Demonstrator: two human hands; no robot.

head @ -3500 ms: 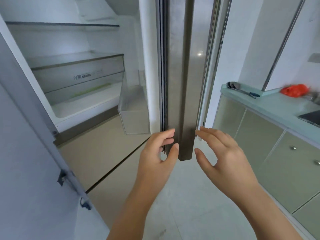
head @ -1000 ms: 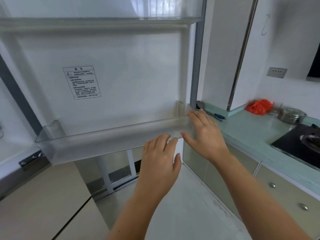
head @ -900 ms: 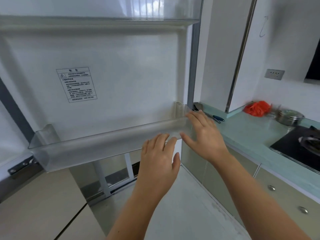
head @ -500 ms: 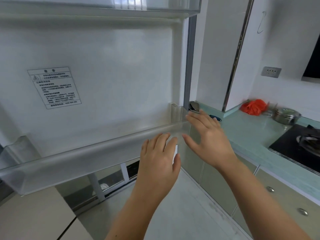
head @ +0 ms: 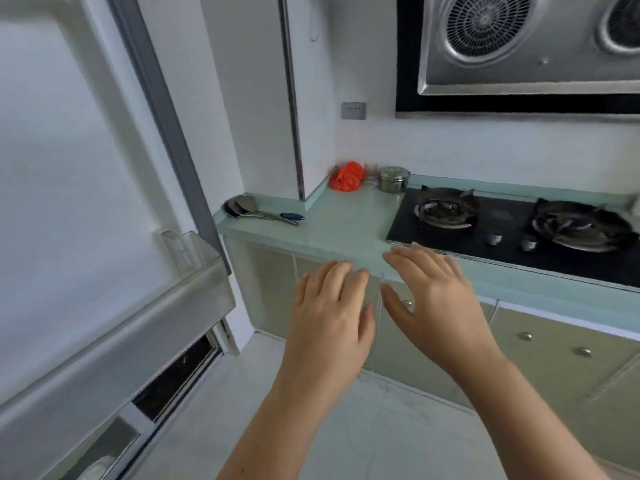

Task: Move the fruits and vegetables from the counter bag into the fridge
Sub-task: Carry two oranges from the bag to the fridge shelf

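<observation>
Left hand [head: 329, 317], right hand [head: 433, 299] now off door bin [head: 138, 327]; red bag [head: 347, 176] contents hidden.

The door shelf [head: 138, 327] is clear, slightly frosted plastic, and the bag [head: 346, 176] on the counter [head: 346, 223] is thin, crinkled orange plastic. The counter looks smooth and glossy, the hob [head: 502, 216] is glossy black glass, and the pot [head: 393, 179] is polished metal.

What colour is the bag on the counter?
Orange-red bag, clearest in the head view, at the counter's back corner.
</observation>
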